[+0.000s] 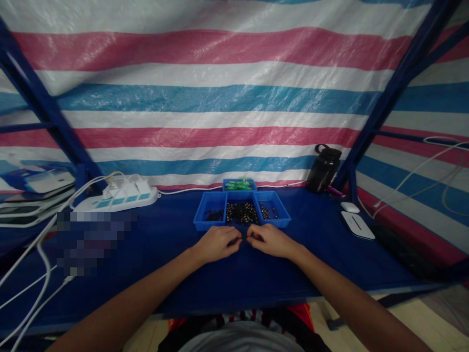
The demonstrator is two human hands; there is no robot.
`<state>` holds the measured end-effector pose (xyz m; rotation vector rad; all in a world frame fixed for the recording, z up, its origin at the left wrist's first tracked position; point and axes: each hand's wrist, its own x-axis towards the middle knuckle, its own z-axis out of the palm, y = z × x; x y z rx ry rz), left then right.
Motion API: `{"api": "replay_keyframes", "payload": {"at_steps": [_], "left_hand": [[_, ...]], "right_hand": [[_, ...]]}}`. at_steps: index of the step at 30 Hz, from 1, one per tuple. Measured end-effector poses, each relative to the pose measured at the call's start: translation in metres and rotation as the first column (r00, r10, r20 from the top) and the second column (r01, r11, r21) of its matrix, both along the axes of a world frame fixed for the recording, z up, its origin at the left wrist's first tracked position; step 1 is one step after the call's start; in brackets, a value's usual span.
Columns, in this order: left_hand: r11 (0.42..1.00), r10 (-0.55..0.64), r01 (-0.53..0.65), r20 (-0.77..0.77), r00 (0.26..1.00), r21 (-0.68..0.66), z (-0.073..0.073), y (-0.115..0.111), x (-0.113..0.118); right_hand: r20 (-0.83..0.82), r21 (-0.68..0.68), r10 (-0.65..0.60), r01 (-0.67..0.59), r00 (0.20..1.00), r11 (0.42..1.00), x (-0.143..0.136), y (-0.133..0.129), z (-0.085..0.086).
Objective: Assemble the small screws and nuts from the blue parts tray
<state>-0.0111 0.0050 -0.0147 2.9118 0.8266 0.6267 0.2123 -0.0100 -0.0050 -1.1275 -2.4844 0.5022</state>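
Observation:
My left hand (219, 243) is just in front of the blue bins, its fingers closed in a pinch. Facing it, my right hand (273, 240) is pinched too, with a small gap between the two. Whatever the fingertips hold, if anything, is too small to make out. Behind my hands, the middle blue bin (240, 194) is filled with small dark and brassy parts (242, 212). The left blue bin (202, 226) has a few thin black pieces (214, 215), and the right blue bin (281, 222) has scattered small metallic pieces (269, 212).
A small blue bin (224, 187) with green items (239, 185) stands behind the others. At left are a white power strip (126, 199), cables and stacked devices (36, 200). A dark bottle (323, 168), a white mouse (350, 207) and a white flat box (357, 226) are at right on the blue table (300, 274).

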Motion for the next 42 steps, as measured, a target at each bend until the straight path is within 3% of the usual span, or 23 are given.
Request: {"api": "replay_keyframes", "payload": {"at_steps": [6,17,42], "left_hand": [[1.0,0.011,-0.013,-0.065,0.998,-0.025,-0.0002,0.0004,0.001],[0.998,-0.027,0.022,-0.096,0.995,-0.053,-0.0006,0.0003,0.0007],[0.998,-0.014,0.008,-0.094,0.995,-0.066,0.0015,0.0001,-0.0001]], "right_hand": [[-0.116,-0.055,0.064,-0.07,0.991,0.996,0.0009,0.0005,-0.0034],[-0.17,-0.036,0.119,-0.126,0.978,0.991,0.0007,-0.0008,-0.0047],[-0.041,0.067,0.036,-0.033,0.999,0.997,-0.0008,-0.0018,-0.0034]]}}
